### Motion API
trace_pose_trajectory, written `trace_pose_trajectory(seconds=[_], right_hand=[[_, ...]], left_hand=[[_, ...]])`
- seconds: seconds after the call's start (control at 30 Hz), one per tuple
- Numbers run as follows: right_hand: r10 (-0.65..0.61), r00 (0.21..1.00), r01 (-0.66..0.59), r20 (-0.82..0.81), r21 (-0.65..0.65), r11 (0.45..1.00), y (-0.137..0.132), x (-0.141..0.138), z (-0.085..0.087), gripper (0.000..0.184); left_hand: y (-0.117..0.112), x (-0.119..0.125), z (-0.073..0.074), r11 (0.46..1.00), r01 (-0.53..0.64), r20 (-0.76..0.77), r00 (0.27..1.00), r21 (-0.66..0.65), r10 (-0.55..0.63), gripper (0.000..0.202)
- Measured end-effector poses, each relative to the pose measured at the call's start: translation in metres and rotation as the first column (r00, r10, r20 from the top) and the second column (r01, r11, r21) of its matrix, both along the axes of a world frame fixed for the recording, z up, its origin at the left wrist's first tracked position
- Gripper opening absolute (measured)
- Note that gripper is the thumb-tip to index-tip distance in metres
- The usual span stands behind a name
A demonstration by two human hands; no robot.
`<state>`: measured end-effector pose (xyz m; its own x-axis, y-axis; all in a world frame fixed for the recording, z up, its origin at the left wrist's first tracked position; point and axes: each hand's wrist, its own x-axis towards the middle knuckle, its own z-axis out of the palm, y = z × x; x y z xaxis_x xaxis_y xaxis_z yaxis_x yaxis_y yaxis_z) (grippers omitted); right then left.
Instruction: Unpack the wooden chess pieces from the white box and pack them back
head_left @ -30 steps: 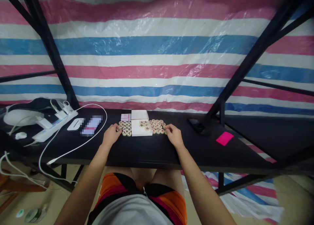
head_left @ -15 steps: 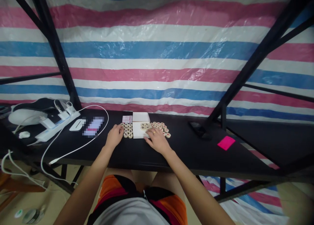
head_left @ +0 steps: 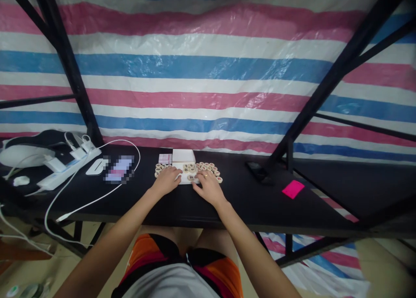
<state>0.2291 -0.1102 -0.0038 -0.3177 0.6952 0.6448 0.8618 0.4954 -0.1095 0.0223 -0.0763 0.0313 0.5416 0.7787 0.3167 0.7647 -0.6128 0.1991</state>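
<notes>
Toward the desk's (head_left: 260, 209) left end there's a white power strip (head_left: 69, 170) crowded with plugs (head_left: 77, 153); a bright pink square (head_left: 293, 189) lies near the right edge, and striped sheeting (head_left: 201, 68) hangs behind the back edge.

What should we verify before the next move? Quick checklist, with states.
1. Both hands in view, left hand and right hand: ok.
2. Hands apart from each other: ok, a gap shows between them.
3. Black pieces in full view: not ok, the left hand covers some.
4. Red pieces in full view: not ok, the right hand covers some.
5. Piece held in either hand: cannot tell, fingertips too small.
6. Pink square clear of hands: ok.
</notes>
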Motion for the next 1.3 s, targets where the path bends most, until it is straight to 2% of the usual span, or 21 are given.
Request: trace_pose_trajectory(seconds=[0.13, 0.23, 0.43, 0.53, 0.63, 0.7, 0.8, 0.9, 1.1, 1.3], right_hand=[[-0.024, 0.999, 0.025, 0.040, -0.025, 0.999, -0.001, 0.001, -0.003, 0.018], [-0.014, 0.998, 0.017, 0.063, -0.040, 0.999, -0.001, 0.001, -0.003, 0.016], [0.007, 0.999, -0.006, 0.034, -0.054, 0.999, 0.002, 0.003, -0.005, 0.015], [0.019, 1.000, -0.018, 0.013, -0.072, 0.997, 0.002, 0.004, -0.006, 0.015], [0.020, 1.000, -0.019, 0.004, -0.100, 0.995, 0.002, 0.004, -0.007, 0.014], [0.013, 1.000, -0.012, 0.007, -0.126, 0.992, 0.003, 0.003, -0.007, 0.012], [0.006, 1.000, -0.007, -0.007, -0.165, 0.986, 0.002, 0.002, -0.006, 0.011], [0.007, 0.999, -0.014, -0.036, -0.196, 0.980, 0.002, 0.002, -0.004, 0.009], [0.016, 0.998, -0.029, -0.059, -0.223, 0.974, 0.001, 0.004, -0.003, 0.010], [0.013, 0.999, -0.025, -0.051, -0.240, 0.970, 0.001, 0.005, -0.003, 0.010]], left_hand=[[0.023, 0.026, 0.005, 0.975, 0.107, 0.011, 0.994, -0.195, -0.106, 0.028], [0.030, 0.041, 0.007, 0.947, 0.111, 0.017, 0.994, -0.301, -0.112, 0.020], [0.023, 0.053, 0.017, 0.966, 0.004, -0.052, 0.998, -0.257, -0.018, 0.015], [0.016, 0.032, 0.020, 0.987, -0.020, 0.078, 0.996, -0.162, 0.033, 0.015], [0.002, -0.012, 0.014, 0.985, -0.146, 0.303, 0.938, -0.094, 0.168, 0.018], [-0.009, -0.040, 0.005, 0.961, -0.266, 0.366, 0.889, -0.074, 0.274, 0.019], [-0.024, -0.065, -0.007, 0.880, -0.460, 0.351, 0.810, -0.115, 0.469, 0.017], [-0.028, -0.068, -0.013, 0.839, -0.542, 0.253, 0.805, -0.058, 0.537, 0.013], [-0.024, -0.063, -0.016, 0.865, -0.500, 0.079, 0.865, 0.043, 0.496, 0.011], [-0.028, -0.063, -0.016, 0.856, -0.514, 0.056, 0.857, 0.048, 0.511, 0.011]])
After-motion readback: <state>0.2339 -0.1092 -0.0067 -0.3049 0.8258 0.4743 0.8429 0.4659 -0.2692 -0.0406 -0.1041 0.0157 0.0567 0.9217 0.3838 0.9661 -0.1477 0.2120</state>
